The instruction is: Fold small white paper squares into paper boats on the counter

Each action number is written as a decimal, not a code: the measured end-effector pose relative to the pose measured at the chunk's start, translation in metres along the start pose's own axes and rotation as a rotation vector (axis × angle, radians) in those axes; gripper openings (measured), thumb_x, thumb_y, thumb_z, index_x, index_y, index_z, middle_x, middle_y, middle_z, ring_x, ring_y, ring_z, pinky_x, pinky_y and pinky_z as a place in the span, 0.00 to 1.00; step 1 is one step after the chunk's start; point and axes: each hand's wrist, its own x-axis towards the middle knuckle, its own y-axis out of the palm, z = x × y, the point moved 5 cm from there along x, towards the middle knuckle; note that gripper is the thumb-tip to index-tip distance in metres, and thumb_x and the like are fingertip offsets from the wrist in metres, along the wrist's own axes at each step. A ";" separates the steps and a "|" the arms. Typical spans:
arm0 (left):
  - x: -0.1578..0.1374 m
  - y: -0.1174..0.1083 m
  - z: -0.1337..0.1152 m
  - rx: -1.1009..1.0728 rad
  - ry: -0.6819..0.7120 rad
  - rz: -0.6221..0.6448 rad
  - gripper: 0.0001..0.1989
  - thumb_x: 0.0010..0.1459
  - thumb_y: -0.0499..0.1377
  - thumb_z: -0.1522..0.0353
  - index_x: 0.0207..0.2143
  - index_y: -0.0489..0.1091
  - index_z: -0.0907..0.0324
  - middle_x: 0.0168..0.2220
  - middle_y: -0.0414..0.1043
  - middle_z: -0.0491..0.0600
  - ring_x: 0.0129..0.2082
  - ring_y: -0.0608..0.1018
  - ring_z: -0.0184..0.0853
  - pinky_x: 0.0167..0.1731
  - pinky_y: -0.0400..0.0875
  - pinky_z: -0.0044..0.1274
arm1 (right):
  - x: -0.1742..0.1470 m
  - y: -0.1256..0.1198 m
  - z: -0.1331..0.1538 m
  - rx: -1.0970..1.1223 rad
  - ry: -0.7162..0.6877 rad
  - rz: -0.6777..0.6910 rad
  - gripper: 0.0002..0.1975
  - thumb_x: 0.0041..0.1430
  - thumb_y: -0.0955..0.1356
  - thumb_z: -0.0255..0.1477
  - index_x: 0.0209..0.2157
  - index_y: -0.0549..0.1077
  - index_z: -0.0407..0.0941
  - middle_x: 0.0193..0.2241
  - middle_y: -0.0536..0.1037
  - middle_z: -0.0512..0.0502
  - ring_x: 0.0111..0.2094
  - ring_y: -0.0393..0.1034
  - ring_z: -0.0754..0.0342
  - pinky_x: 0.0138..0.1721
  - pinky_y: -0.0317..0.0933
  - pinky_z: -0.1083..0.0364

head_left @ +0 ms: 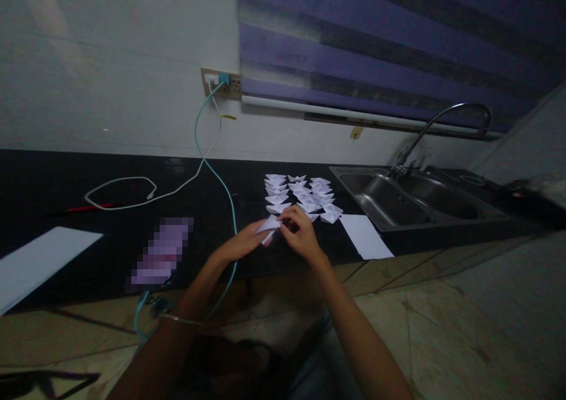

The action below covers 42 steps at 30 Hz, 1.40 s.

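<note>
A partly folded piece of white paper (268, 224) is held up between both hands, over the front part of the black counter. My left hand (243, 242) is closed on its left side. The fingers of my right hand (300, 230) pinch its right edge, and their tips partly hide it. Just behind my hands stand several folded paper boats (277, 192), arranged in rows. To the right of them, a stack of white paper sheets (365, 235) lies flat near the counter's front edge.
A double-basin steel sink (389, 202) with a curved faucet (435, 120) is at the right. On the left lie more white sheets (44, 258), a blurred purple item (163, 250), a red pen (91, 208) and a white cable (132, 205). A teal cable (230, 197) crosses the counter.
</note>
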 end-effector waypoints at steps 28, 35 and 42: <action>-0.002 -0.001 0.003 0.167 0.048 -0.120 0.25 0.57 0.62 0.61 0.56 0.66 0.55 0.49 0.63 0.51 0.52 0.68 0.41 0.56 0.63 0.34 | 0.001 0.012 0.014 -0.005 0.037 -0.128 0.14 0.58 0.66 0.24 0.47 0.70 0.46 0.43 0.77 0.42 0.44 0.72 0.50 0.45 0.68 0.51; -0.002 -0.007 -0.005 -0.171 -0.002 -0.203 0.28 0.57 0.61 0.61 0.59 0.62 0.58 0.54 0.70 0.53 0.52 0.73 0.41 0.50 0.68 0.28 | 0.001 0.019 0.026 -0.066 -0.153 -0.024 0.09 0.61 0.64 0.22 0.43 0.70 0.46 0.38 0.75 0.41 0.43 0.70 0.48 0.45 0.66 0.48; -0.002 -0.011 -0.008 -0.129 -0.019 -0.343 0.19 0.55 0.63 0.60 0.46 0.66 0.58 0.39 0.75 0.48 0.36 0.78 0.34 0.34 0.72 0.23 | 0.002 0.008 0.019 -0.038 -0.097 -0.057 0.07 0.61 0.67 0.24 0.39 0.75 0.47 0.38 0.75 0.43 0.42 0.69 0.49 0.45 0.64 0.47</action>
